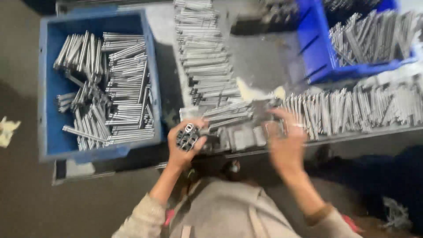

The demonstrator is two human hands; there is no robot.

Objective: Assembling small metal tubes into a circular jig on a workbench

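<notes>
A: At centre frame, the left hand [187,143] is clamping a bundle of metal tubes [188,135]; an overfull grip could be letting some slide out.

B: The right hand [285,137] is blurring, fingers spread over the tubes on the surface [264,66], possibly scattering them.

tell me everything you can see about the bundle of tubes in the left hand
The bundle of tubes is a fistful of short, grey metal-looking tubes, seen end-on so their hollow round mouths face the camera. One end looks brighter, ringed in silver; the rest are dark. The left hand wraps around them, fingers curled around the sides, just in front of the table edge. They sit packed side by side, roughly parallel. The picture is blurred, so their count and length cannot be told.
</notes>
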